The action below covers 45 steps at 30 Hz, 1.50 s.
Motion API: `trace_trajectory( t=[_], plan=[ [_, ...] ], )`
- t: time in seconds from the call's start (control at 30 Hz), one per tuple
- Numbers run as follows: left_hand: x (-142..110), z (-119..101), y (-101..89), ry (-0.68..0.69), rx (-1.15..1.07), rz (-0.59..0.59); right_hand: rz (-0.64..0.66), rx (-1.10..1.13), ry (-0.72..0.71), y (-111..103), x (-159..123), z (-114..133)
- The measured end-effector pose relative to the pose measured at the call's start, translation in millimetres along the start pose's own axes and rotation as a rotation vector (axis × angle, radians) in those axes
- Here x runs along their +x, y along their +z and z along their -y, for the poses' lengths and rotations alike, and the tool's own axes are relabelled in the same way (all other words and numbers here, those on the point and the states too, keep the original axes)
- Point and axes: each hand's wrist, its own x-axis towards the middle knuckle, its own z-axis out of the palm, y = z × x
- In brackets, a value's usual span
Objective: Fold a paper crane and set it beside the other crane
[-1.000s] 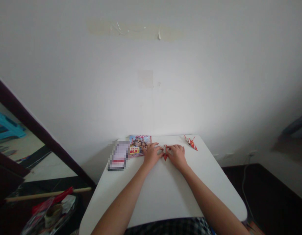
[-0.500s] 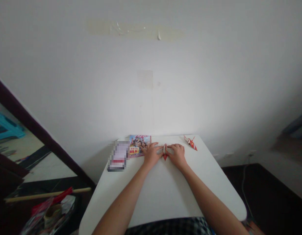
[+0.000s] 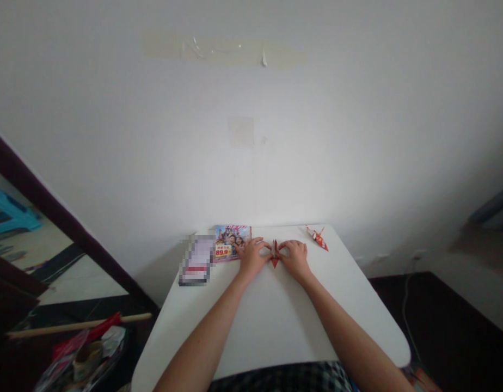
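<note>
Pinching a pointed, creased red paper (image 3: 275, 263) from opposite sides, my left grip (image 3: 252, 258) and right grip (image 3: 294, 257) are forming rounded finger loops over the smooth white desk (image 3: 278, 321).

Folded paper (image 3: 275, 263), mostly red, pointy ends, on wht tbl (image 3: 276, 326)

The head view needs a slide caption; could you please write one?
Left hand and right hand hold a small red-and-white folded paper at a white round-cornered table.
</note>
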Motion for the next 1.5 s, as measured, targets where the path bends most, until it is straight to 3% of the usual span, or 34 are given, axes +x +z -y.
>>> trace_trajectory(
  t=[0.47, 0.8, 1.07, 1.5],
  plan=[
    [0, 0, -0.3, 0.030, 0.025, 0.002, 0.002, 0.039, -0.007, -5, 0, 0],
    [-1, 5, -10.6, 0.156, 0.065, 0.052, 0.013, 0.074, -0.167, -11, 1, -2],
    [1, 10, -12.9, 0.222, 0.093, 0.081, 0.117, -0.001, -0.227, -17, 3, -5],
    [0, 9, -11.3, 0.149, 0.074, 0.060, 0.180, -0.076, -0.272, -25, 4, -5]
  ],
)
